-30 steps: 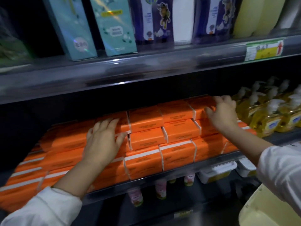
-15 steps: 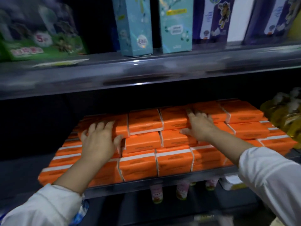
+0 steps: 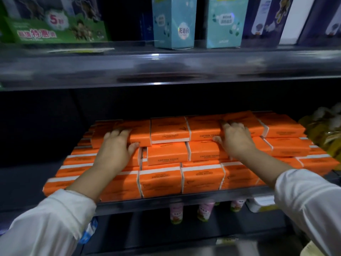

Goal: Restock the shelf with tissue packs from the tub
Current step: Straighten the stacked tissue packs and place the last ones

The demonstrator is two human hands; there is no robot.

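Though left grip (image 3: 115, 147) and right grip (image 3: 237, 140) lie spread flat on packs (image 3: 169, 129), only a tub (image 3: 312, 249) corner shows

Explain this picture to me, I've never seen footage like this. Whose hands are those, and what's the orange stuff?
There is no machine here. A person wears a camera on the head that looks forward and down, so the view is their own. The left hand and right hand rest on top of orange tissue packs, which are stacked in layers on a shop shelf. Neither hand is lifting a pack. Blue boxes stand on the shelf above.
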